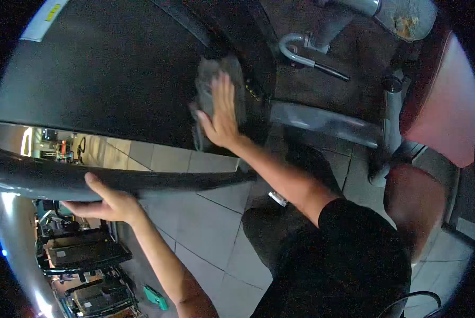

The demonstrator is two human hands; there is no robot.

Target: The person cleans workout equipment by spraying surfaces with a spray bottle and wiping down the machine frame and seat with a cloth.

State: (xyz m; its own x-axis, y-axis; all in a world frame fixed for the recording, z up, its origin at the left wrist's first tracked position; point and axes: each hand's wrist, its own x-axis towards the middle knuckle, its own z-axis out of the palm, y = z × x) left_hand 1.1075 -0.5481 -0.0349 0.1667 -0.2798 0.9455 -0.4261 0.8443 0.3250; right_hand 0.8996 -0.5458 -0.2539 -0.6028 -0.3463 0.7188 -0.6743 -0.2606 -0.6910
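Observation:
My right hand (222,114) lies flat with its fingers stretched out, pressing a grey cloth (236,71) against a broad dark panel (110,74). The cloth is blurred and partly hidden under the palm. At the left, my left hand (113,204) grips a long dark rail (158,183), thumb over its top and fingers along its underside. A gap between rail and panel shows the floor and equipment behind.
Red padded seating (441,111) on a grey metal frame (322,122) stands at the right. A curved handle (296,50) juts out near the top. On the tiled floor (205,222) lies a green object (155,298). Dark gym equipment (84,254) fills the lower left.

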